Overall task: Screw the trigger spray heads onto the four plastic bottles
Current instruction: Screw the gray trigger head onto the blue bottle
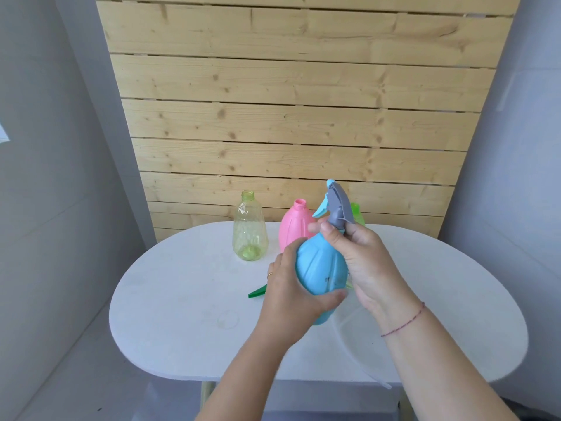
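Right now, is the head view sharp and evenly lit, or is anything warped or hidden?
Head view: soft, even light with faint shadows; wide-angle bending curves the wooden slat wall; the hands, left and right, hide much of the blue plastic bottle and most of the green bottle behind.

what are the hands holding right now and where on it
Both hold the blue bottle, lifted and tilted over the table. The left hand cups its lower body; the right hand grips the neck at the base of the grey spray head.

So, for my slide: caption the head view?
Left hand steadies blue bottle; right hand twists its grey spray head.
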Action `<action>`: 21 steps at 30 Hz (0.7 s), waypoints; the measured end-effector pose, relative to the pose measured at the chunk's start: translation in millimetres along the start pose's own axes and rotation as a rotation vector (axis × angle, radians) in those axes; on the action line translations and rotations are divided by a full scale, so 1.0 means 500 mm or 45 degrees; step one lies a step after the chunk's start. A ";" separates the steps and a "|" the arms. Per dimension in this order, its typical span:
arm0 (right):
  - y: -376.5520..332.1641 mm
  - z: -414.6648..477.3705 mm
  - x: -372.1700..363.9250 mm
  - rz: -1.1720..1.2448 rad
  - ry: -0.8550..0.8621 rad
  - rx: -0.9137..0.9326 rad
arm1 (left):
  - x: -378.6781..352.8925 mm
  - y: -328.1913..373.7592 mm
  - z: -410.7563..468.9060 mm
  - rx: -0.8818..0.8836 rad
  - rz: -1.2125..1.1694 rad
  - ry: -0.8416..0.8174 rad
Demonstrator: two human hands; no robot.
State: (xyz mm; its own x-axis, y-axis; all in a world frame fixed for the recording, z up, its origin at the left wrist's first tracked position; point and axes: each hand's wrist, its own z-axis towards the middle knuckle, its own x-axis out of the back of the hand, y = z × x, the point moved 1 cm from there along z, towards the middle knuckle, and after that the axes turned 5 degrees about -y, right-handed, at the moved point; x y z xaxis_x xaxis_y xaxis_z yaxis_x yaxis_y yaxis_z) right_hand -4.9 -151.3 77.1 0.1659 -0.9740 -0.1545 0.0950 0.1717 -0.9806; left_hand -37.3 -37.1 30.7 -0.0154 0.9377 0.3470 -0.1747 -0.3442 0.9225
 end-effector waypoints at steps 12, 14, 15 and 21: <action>-0.020 0.006 0.039 0.094 -0.088 0.029 | 0.016 -0.025 -0.003 0.117 -0.472 -0.488; -0.022 0.007 0.039 0.089 -0.032 0.032 | 0.010 -0.024 -0.005 0.110 -0.431 -0.432; -0.022 0.007 0.038 0.072 0.006 0.028 | 0.007 -0.024 -0.006 0.102 -0.414 -0.409; -0.012 0.008 0.034 -0.010 0.160 0.025 | 0.000 -0.028 -0.009 0.060 -0.374 -0.354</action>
State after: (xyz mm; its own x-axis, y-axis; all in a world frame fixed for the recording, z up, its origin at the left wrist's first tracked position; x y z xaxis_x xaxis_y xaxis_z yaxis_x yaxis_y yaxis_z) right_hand 1.5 -168.0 80.7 0.0410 -0.9859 -0.1621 0.1155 0.1658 -0.9794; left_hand -39.4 -32.1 16.8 0.2963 0.9505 0.0938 -0.0865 -0.0711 0.9937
